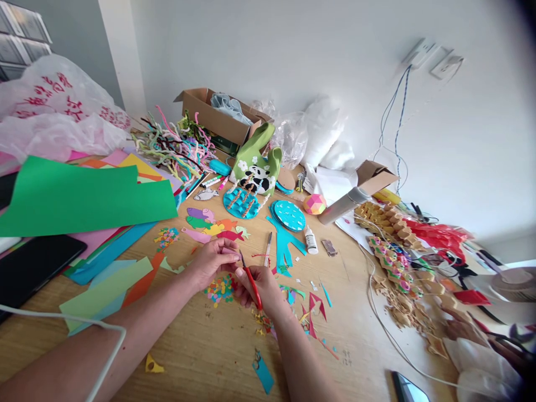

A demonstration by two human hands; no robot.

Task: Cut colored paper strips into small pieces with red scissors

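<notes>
Over the middle of the table [188, 363], both hands meet close together, with the left forearm reaching in from the lower left and the right one from the bottom edge. The left hand [213, 261] pinches a small pink slip [230, 252] between thumb and fingers. The right hand [264, 287] has its fingers curled around the red handles of the scissors [254, 290], whose blades point up and away toward the left fingertips, near the slip; whether they touch it I cannot tell. Just below the hands lies a pile of coloured dots [220, 287], and a smaller heap of bits [166, 238] lies off to the left. Beyond the left hand, paper fish [213, 226] in several colours lie bunched together. Past the right hand are a pen [268, 248], a blue paper tree [285, 245] and a white bottle [310, 240], with red scraps [316, 307] nearer the right forearm. Farther back stand a green panda bag [257, 167] and an open box [221, 120], beside a tangle of fuzzy stems [176, 148]. A large green sheet [87, 195] covers other papers at the left, and a phone [409, 387] lies at the lower right.
</notes>
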